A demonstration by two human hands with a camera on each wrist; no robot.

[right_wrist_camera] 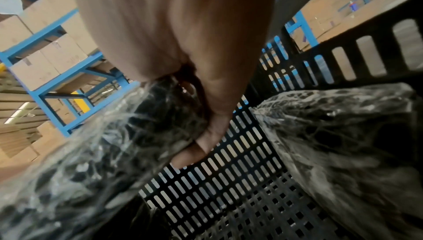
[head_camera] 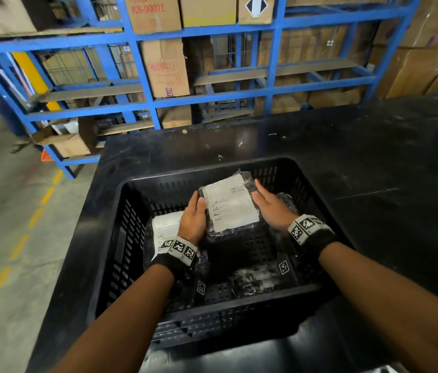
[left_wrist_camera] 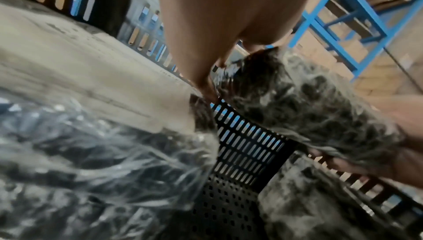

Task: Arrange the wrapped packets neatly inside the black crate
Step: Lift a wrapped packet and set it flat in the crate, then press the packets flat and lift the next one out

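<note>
Gripping one labelled packet above the black crate, left hand and right hand fingers curled round its sides

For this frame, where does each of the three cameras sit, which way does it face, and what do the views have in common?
Head: worn on the head, looking forward and down at the black crate; shows both forearms, left hand and right hand holding a labelled packet.
Left wrist: looks along the left hand to the packet.
Right wrist: looks along the right hand to the packet.
Shared: packet, crate, blue shelving.
</note>
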